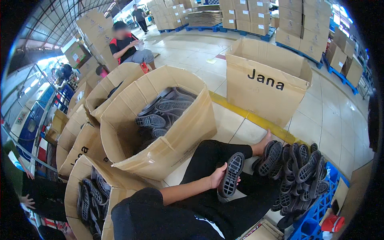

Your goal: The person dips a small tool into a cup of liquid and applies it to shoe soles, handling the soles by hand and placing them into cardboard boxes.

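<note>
My left hand (pixel 218 175) is closed around a dark grey shoe sole (pixel 232 176), held upright above my lap with its gridded face showing. The thumb lies along the sole's left edge, and fingertips show past its right edge. Part of another dark piece (pixel 222 198) shows just below the sole; what it is I cannot make out. No part of my right hand can be made out. Beside my right leg is a heap of similar soles (pixel 306 164), some standing on edge.
A big cardboard box (pixel 160 154) of dark soles stands ahead on the left, another box (pixel 114 192) of soles nearer. Beyond my foot stands a tall carton (pixel 264 94). A blue plastic crate (pixel 320 208) is at right. A person (pixel 130 48) sits at the far left.
</note>
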`<state>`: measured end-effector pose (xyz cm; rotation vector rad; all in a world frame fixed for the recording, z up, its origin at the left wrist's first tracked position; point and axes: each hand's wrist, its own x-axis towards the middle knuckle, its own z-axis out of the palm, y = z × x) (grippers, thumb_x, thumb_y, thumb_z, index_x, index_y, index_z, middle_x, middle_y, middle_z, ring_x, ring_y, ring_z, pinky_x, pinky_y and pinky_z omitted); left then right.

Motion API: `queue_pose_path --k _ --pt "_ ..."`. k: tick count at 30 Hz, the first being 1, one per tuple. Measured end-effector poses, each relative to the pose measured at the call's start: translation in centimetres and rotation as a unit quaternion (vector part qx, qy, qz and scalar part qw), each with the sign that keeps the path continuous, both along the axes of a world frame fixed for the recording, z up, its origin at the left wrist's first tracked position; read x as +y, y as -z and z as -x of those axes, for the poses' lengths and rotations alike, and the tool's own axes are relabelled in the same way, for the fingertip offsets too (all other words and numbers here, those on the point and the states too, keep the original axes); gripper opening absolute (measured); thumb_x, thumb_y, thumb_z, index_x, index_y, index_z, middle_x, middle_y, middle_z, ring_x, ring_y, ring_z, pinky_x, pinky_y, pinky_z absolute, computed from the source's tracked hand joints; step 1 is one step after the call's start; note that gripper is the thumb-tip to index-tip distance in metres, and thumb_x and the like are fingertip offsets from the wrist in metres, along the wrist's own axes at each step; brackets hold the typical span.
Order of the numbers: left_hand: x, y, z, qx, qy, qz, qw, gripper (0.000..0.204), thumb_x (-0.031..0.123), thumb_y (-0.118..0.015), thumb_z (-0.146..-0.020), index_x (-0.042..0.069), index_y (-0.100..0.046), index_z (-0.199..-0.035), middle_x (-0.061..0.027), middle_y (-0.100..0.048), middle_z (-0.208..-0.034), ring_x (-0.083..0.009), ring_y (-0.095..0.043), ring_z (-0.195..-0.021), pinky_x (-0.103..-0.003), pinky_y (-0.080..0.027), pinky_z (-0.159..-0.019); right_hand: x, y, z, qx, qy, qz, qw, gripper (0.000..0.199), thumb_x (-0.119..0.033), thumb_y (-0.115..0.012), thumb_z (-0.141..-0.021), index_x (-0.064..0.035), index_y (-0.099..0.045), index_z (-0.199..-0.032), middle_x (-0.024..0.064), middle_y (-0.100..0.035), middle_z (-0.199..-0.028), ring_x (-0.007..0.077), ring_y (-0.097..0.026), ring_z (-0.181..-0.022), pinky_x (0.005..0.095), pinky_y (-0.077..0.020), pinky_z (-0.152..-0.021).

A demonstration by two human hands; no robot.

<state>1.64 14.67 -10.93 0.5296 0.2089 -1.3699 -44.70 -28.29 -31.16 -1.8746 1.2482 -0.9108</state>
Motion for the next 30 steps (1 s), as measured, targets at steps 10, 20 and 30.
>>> queue_pose_path --k 10,20,30 --pt "0.2 0.6 0.6 -0.011 -0.014 0.035 0.999 0.074 0.061 -0.020 -0.093 0.000 -0.044 -0.129 -0.0241 -0.057 -0.115 -0.0358 -0.057 -0.108 -0.050 -0.043 -0.097 1.7 -0.6 3.5 0.122 0.118 0.038 0.985 0.036 -0.032 -0.053 -0.093 -0.0028 -0.063 -0.112 0.0127 -0.069 -0.099 0.0265 -0.064 -0.082 0.0399 -0.0502 -0.068" --pt "-0.6 -15.5 -4.5 -0.162 -0.084 0.162 0.970 0.086 0.071 -0.020 -0.087 0.001 -0.041 -0.133 -0.0191 -0.055 -0.117 -0.0317 -0.060 -0.100 -0.052 -0.049 -0.089 14.5 -16.4 12.4 -0.051 0.184 -0.064 0.980 0.028 -0.026 -0.052 -0.096 -0.0042 -0.061 -0.112 0.0052 -0.065 -0.099 0.0131 -0.059 -0.077 0.0266 -0.0457 -0.061" --pt "-1.0 -31.0 -5.4 -0.355 -0.131 0.380 0.844 0.092 0.073 -0.022 -0.086 -0.001 -0.028 -0.141 -0.0267 -0.044 -0.130 -0.0395 -0.055 -0.107 -0.052 -0.048 -0.089 24.1 -25.0 -19.6 -0.434 -0.079 -0.303 0.845 0.023 -0.014 -0.062 -0.089 -0.0042 -0.054 -0.108 0.0070 -0.061 -0.095 0.0130 -0.060 -0.075 0.0237 -0.0486 -0.061"
